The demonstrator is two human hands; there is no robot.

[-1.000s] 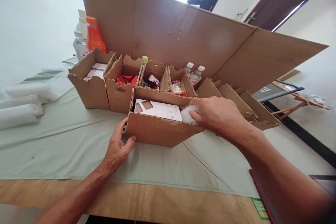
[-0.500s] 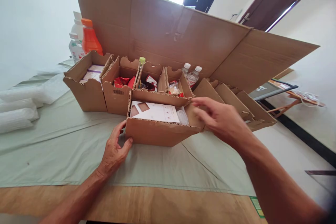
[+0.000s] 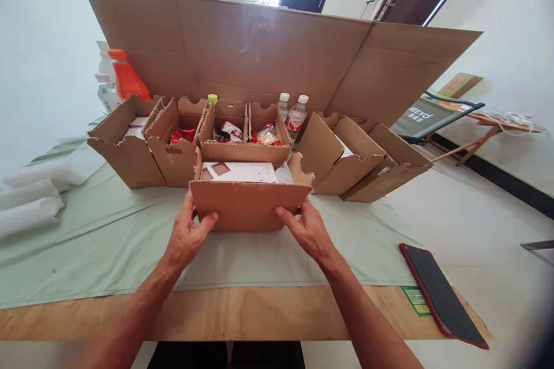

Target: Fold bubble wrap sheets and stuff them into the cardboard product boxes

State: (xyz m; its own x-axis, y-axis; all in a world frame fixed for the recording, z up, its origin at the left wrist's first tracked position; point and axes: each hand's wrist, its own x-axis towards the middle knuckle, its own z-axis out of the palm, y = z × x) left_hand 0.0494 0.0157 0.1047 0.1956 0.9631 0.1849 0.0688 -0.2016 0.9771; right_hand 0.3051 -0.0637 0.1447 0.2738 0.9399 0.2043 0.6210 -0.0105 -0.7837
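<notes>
In the head view a brown cardboard box [image 3: 246, 204] sits at the front of the row of boxes. My left hand [image 3: 190, 233] grips its left end, thumb on the near wall. On its right end my right hand [image 3: 307, 228] has the same kind of hold, with the fingers partly hidden behind the corner. Inside lie a white carton [image 3: 240, 172] with brown squares printed on it and a clear plastic piece [image 3: 284, 173]. Right behind stand two cardboard boxes of packets, one with a dark red and white packet [image 3: 232, 131], the other with a small clear-wrapped packet [image 3: 268, 135].
More cardboard boxes [image 3: 130, 155] stand left and right [image 3: 367, 161]. A tall cardboard panel [image 3: 268, 52] rises behind, with an orange bottle [image 3: 130, 78] and clear bottles [image 3: 297, 115] before it. Bubble wrap [image 3: 30, 202] lies left; a phone [image 3: 444, 294] rests at the table's right front.
My right hand has come down from above the box's right end and now grips it. The box has turned to face me squarely. The camera view has shifted, and a phone is now visible.
</notes>
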